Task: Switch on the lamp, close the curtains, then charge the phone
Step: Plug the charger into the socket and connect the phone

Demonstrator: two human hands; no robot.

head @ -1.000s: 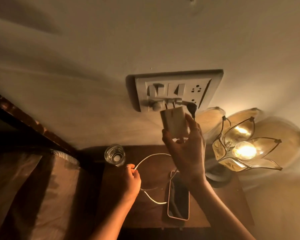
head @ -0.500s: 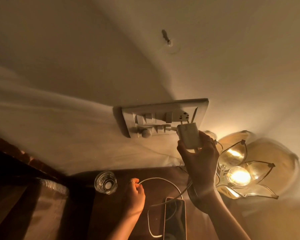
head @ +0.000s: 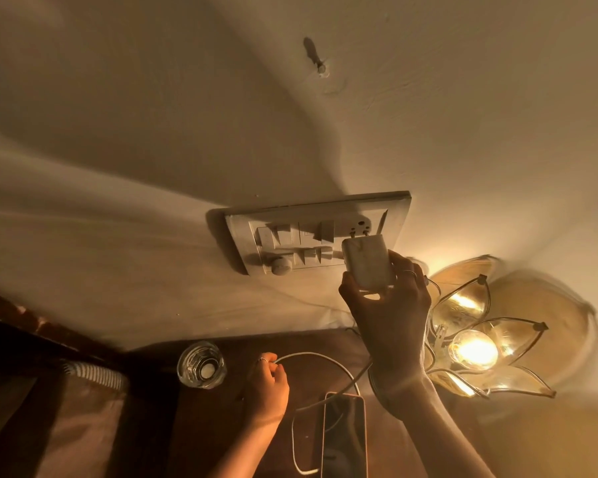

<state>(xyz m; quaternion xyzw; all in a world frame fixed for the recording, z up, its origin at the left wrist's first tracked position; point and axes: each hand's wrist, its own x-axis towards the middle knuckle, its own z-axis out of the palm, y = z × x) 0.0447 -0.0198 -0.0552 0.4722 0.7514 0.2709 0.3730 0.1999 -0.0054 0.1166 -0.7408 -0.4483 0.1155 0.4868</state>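
Note:
My right hand (head: 389,312) grips a white charger block (head: 366,263) and holds its pins at the socket holes on the right of the white wall switchboard (head: 290,210). A white cable (head: 320,358) loops from the block across the bedside table. My left hand (head: 268,386) pinches that cable near the table's back. The phone (head: 344,436) lies screen up on the table below my right wrist. The flower-shaped glass lamp (head: 477,353) glows at the right.
A drinking glass (head: 201,364) stands on the dark wooden table (head: 221,436) left of my left hand. A bed with brown bedding (head: 49,426) fills the lower left. A nail (head: 320,67) sticks out of the wall above the switchboard.
My right hand has raised the charger block from below the switchboard to the socket at its right end. The view has tilted upward. My left hand keeps hold of the cable.

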